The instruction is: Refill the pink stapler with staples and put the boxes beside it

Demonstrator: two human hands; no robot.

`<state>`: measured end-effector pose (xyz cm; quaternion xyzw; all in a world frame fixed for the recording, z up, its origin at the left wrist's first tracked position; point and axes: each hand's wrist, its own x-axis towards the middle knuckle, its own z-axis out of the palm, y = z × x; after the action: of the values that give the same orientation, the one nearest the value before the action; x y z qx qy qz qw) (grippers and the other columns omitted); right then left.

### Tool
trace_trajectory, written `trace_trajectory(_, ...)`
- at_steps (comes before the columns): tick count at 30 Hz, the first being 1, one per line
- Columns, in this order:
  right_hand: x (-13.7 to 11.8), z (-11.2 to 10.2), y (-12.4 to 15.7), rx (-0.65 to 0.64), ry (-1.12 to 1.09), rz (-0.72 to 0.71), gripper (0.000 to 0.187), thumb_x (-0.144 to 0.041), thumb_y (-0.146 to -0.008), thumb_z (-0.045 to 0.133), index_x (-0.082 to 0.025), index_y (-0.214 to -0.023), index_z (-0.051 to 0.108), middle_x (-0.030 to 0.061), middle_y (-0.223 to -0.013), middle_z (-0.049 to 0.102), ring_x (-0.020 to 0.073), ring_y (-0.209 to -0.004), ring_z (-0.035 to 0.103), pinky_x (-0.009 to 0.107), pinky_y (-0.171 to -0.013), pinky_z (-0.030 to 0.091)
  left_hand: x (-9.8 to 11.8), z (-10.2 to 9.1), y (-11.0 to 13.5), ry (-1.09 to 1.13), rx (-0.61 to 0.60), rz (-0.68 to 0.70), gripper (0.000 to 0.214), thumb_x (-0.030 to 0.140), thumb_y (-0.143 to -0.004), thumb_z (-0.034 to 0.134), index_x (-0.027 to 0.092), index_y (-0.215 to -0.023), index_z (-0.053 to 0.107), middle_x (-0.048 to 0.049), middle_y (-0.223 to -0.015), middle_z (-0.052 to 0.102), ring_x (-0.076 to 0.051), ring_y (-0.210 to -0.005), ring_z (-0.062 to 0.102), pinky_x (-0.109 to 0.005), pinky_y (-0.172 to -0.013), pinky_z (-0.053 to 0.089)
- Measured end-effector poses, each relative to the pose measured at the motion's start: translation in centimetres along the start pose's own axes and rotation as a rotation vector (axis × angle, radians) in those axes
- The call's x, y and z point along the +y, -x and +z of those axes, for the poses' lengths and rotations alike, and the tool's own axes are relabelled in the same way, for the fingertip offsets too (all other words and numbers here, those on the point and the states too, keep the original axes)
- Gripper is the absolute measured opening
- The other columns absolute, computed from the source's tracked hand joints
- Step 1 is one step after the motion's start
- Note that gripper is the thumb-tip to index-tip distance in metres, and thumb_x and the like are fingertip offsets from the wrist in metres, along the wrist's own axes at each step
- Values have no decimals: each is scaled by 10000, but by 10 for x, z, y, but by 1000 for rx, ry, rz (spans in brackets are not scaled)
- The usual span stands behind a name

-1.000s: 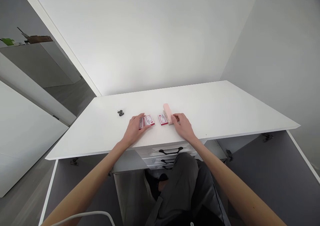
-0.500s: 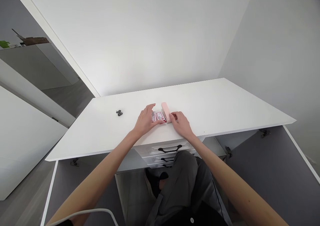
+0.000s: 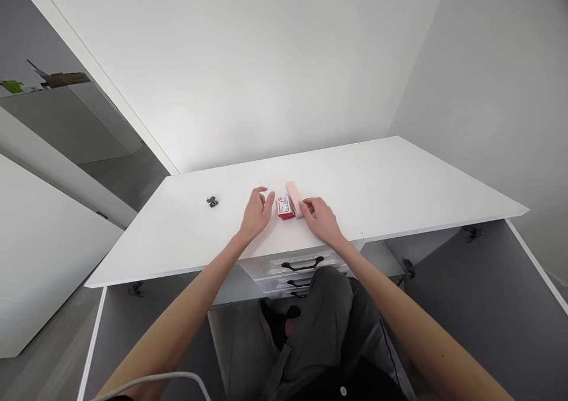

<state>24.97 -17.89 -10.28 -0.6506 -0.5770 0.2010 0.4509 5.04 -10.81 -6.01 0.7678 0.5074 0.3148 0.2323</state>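
Pink stapler (image 3: 293, 195) at the centre of the frame, on the table (image 3: 377, 188), its long axis running steeply from upper left to lower right. Small red-and-white boxes (image 3: 284, 206) lie close along its left side. Right hand (image 3: 322, 219): nearer, at the stapler's lower right, fingers curled and touching its near end; whether they grip cannot be told. Left hand (image 3: 258, 213): just left of the boxes, thumb raised, fingers parted and empty. Black clips (image 3: 212, 201) lie farther left.
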Motion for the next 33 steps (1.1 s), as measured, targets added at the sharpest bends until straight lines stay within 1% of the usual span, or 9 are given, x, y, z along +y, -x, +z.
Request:
trace_trajectory(1, 0, 0, 0, 0, 1, -1, 349, -493, -1049, 451, -224, -1098, 667, 86, -1135, 705, 224, -975, 674, 397, -938, 477, -1, -2, 2, 38, -46, -57, 500, 594, -1060, 378, 196, -1350, 467, -19, -846, 600, -209, -803, 609, -359, -790, 475)
trace_trajectory(2, 0, 0, 0, -2, 3, -2, 350, -496, -1048, 452, -226, -1094, 671, 85, -1135, 707, 224, -973, 674, 395, -934, 477, -2, -2, 3, 73, -93, -89, 492, 608, -1052, 396, 205, -1327, 459, 25, -743, 560, -195, -717, 575, -334, -726, 449)
trace_trajectory(4, -1, -1, 1, -7, 4, -2, 350, -499, -1046, 455, -229, -1087, 673, 82, -1127, 712, 223, -970, 675, 395, -934, 474, -1, -1, 5, 134, -146, -96, 480, 621, -1033, 438, 223, -1300, 443, 59, -670, 544, -182, -660, 539, -312, -679, 407)
trace_trajectory(7, -2, -1, 1, -17, 3, -8, 341, -499, -1040, 469, -228, -1086, 671, 73, -1102, 715, 221, -958, 675, 396, -936, 473, 3, 5, 6, 202, -165, -74, 454, 587, -1015, 485, 228, -1287, 426, 57, -691, 601, -176, -667, 542, -305, -680, 395)
trace_trajectory(12, -2, -1, 1, -5, -10, -7, 338, -506, -1031, 485, -225, -1073, 668, 70, -1090, 721, 220, -937, 678, 395, -923, 479, 7, 13, 2, 219, -161, -72, 410, 476, -981, 550, 219, -1275, 424, 91, -640, 530, -160, -628, 509, -293, -664, 382)
trace_trajectory(16, -1, 0, 0, -1, -7, -16, 343, -511, -1030, 483, -226, -1065, 669, 71, -1087, 722, 220, -935, 680, 398, -922, 483, 5, 16, 2, 228, -133, -59, 415, 507, -977, 561, 223, -1257, 445, 89, -649, 528, -159, -635, 513, -293, -667, 386)
trace_trajectory(20, -2, 0, 1, -4, -9, -11, 346, -515, -1030, 477, -227, -1062, 667, 72, -1087, 721, 225, -938, 678, 408, -929, 482, 1, 18, 1, 236, -78, -55, 393, 535, -1002, 527, 233, -1244, 461, 56, -727, 581, -166, -695, 560, -298, -698, 413)
trace_trajectory(23, -3, -1, 1, -6, -15, -3, 349, -523, -1029, 473, -234, -1055, 666, 75, -1099, 725, 228, -941, 679, 411, -928, 485, -2, 21, -1, 245, -74, -59, 366, 520, -1013, 514, 238, -1241, 461, 40, -767, 613, -171, -723, 587, -301, -713, 427)
trace_trajectory(33, -1, 1, 1, -5, -10, -9, 353, -532, -1030, 477, -232, -1060, 660, 75, -1106, 728, 230, -967, 683, 405, -927, 487, -6, 28, -5, 227, -47, -66, 326, 486, -1009, 533, 240, -1219, 491, 44, -733, 605, -173, -688, 572, -308, -695, 420)
